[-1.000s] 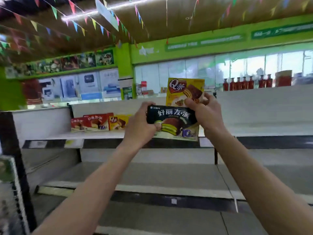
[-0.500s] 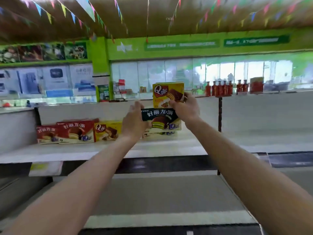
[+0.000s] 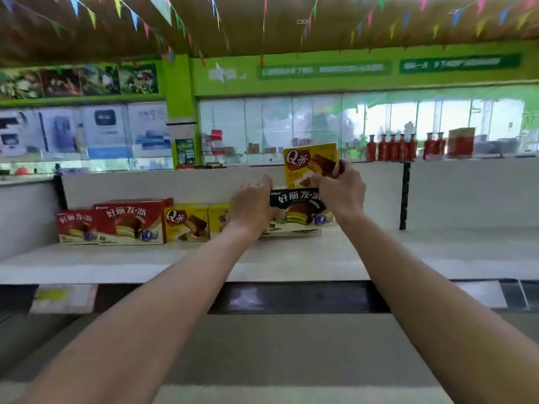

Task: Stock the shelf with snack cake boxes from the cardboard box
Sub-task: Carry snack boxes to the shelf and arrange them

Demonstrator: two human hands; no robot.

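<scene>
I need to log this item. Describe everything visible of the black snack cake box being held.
The black snack cake box is a flat cardboard carton with a black top band bearing white characters, a cream lower part, and a picture of a chocolate-coated layered cake. It faces the camera, roughly level, just above the white shelf. The left hand and right hand grip its ends.

Black box [image 3: 297, 209]: upright, face forward, held at both ends, over a pale box on the shelf [image 3: 408, 252].
Yellow box [image 3: 309, 164]: upright, raised behind it.
Shelf row: two red boxes [image 3: 128, 221], two yellow boxes [image 3: 186, 223], side by side.
</scene>
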